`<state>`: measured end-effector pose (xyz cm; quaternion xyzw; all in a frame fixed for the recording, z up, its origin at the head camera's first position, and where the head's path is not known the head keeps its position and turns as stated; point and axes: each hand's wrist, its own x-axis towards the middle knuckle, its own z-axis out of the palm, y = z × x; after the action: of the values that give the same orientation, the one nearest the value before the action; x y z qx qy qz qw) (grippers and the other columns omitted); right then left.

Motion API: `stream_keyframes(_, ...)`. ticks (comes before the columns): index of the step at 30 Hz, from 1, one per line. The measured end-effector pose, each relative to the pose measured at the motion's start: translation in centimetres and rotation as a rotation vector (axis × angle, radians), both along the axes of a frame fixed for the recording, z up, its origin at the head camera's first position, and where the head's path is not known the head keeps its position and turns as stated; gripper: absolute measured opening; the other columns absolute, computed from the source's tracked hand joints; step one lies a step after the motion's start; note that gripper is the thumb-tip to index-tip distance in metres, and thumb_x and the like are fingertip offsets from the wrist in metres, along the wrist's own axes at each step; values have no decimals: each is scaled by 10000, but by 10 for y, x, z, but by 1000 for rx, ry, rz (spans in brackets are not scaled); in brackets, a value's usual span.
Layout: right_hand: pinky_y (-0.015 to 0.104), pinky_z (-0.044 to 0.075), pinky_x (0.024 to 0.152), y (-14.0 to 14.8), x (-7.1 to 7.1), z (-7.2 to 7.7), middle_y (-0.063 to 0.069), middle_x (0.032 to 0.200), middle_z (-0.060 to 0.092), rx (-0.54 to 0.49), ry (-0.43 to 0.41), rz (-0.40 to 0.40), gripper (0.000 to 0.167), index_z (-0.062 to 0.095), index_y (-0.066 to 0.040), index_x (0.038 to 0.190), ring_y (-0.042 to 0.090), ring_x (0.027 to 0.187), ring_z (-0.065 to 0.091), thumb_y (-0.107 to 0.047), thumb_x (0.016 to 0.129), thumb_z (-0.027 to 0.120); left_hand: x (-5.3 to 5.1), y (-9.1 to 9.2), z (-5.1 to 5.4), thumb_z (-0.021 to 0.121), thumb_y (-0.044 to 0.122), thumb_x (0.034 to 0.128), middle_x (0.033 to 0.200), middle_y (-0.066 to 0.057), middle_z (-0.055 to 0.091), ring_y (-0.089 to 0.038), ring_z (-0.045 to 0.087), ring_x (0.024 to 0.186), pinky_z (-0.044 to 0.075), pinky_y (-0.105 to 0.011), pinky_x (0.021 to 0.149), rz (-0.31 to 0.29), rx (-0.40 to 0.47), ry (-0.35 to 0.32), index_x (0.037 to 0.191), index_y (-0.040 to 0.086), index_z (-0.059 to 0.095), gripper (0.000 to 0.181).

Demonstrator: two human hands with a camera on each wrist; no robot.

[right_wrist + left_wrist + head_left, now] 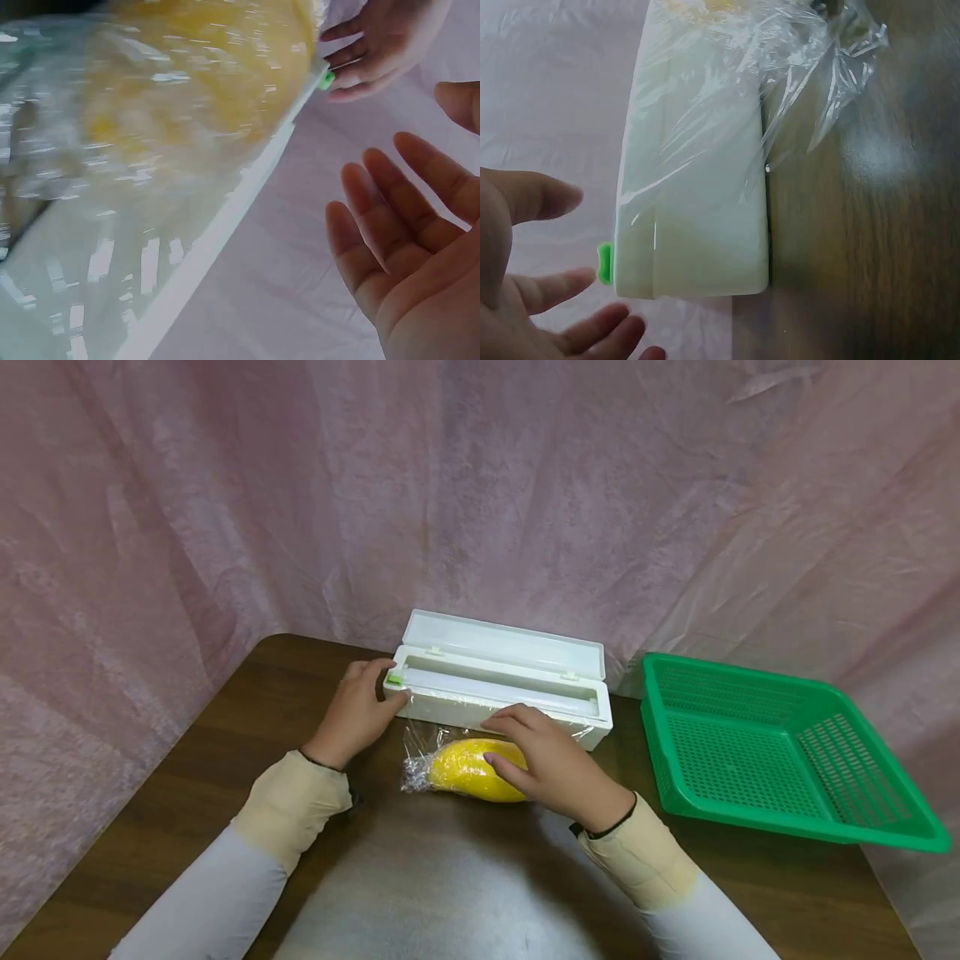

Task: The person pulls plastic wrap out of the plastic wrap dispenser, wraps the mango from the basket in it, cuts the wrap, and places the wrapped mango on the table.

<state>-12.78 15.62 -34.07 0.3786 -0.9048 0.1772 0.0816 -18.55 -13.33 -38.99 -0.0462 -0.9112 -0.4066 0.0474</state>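
Note:
A yellow oblong item (468, 770), wrapped in clear film bunched at its left end, lies in front of a white film dispenser box (450, 710) with its lid raised. Film stretches between the box front and the item. At the box's left end is my left hand (356, 714), fingers spread around the corner near a green slider (605, 264); in the left wrist view the fingers (562, 289) are beside it. Over the item's right part hovers my right hand (562, 768), fingers loosely extended; the right wrist view shows its fingers (397, 217) apart. Contact with the film cannot be told.
A green perforated basket (750, 827) stands on the brown wooden table (405, 893) at the right. A pink curtain (525, 485) hangs right behind the table and the box's raised lid (502, 643).

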Motion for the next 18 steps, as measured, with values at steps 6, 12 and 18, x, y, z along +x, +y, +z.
stream_keyframes(6, 359, 535, 944, -25, -13, 12, 19, 1211, 659, 69, 8, 54, 347, 654, -102, 1272, 182, 1066, 657, -301, 988, 652, -8, -2, -5, 583, 371, 1008, 1542, -224, 380, -412, 450, 1362, 381, -584, 1112, -22, 38, -94, 1536, 111, 404, 615)
stream_keyframes(12, 326, 548, 880, -48, -27, 18, 37, 1197, 674, 111, -37, 104, 346, 660, -82, 1270, 157, 961, 666, -300, 1004, 622, -13, 0, -14, 577, 382, 1009, 1549, -217, 357, -414, 453, 1355, 384, -596, 1103, -35, 44, -120, 1486, 155, 477, 538)
stream_keyframes(18, 331, 546, 918, -69, -41, 27, 52, 1233, 663, 184, -101, 103, 337, 665, -84, 1272, 182, 1042, 672, -284, 1003, 625, -16, 3, -20, 565, 400, 1018, 1477, -227, 388, -375, 499, 1201, 421, -547, 1032, -38, 86, -82, 1414, 137, 526, 476)
